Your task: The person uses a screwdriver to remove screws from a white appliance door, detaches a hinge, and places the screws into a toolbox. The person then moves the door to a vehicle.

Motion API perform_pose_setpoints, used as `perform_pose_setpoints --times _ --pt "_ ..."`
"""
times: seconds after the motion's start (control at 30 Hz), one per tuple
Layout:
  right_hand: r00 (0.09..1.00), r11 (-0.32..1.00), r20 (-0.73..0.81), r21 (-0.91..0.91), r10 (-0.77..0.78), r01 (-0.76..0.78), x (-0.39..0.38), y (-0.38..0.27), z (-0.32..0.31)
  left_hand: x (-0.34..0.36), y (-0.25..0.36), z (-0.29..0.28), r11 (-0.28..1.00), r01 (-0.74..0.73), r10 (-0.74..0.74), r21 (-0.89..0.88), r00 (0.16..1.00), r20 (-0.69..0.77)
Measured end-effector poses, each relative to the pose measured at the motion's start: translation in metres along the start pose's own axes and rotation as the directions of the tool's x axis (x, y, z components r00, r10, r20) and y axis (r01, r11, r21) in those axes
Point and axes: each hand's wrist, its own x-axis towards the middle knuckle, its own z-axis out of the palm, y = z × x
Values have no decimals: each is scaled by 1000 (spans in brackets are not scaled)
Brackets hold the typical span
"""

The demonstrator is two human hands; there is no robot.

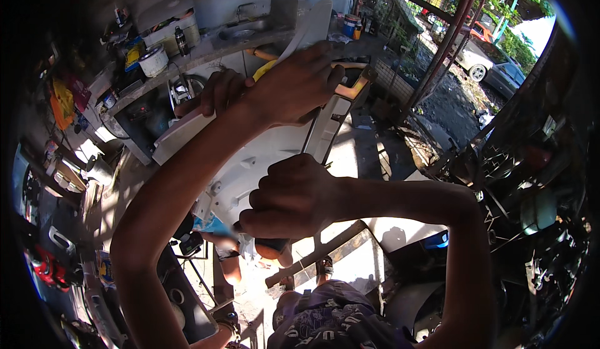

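A large white moulded panel (247,159) with recesses and holes is held up before me, a narrow curved white upper piece (312,20) rising at its top. My left hand (303,80) is closed at the base of that upper piece, its arm crossing the panel. My right hand (287,196) is a fist against the panel's lower part; what is inside it is hidden. A strip with a metallic-looking end (350,89) runs along the panel's right side. Another person's fingers (222,92) curl over the panel's top left, beside my left wrist.
Another person's leg (231,268) shows below the panel. A counter with a sink (240,33), pot (153,61) and bottle (181,40) stands behind. Cluttered shelves line the left, metal parts and junk the right. Parked cars (475,55) show outside the open mesh-sided doorway. Boards (325,252) lie below.
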Motion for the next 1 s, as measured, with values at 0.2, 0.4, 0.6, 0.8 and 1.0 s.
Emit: perform_pose_setpoints --times 0.2,0.4,0.6,0.8,1.0 --pt "437 870 886 332 -155 -364 85 28 -49 -3 -4 0 993 25 -30 -112 999 -42" --pt "995 995 65 57 81 -85 -11 1 -2 6 -3 -3 999 11 -4 -50 990 144" --pt "453 845 891 271 -38 -461 87 31 -48 4 -6 4 995 5 -9 -98 999 -44" --pt "997 1000 78 6 -24 23 -5 6 1 -4 -11 0 1000 8 -7 -11 995 95" --pt "583 902 812 264 -17 -341 76 22 -37 -9 -9 -8 993 26 -26 -117 1000 1"
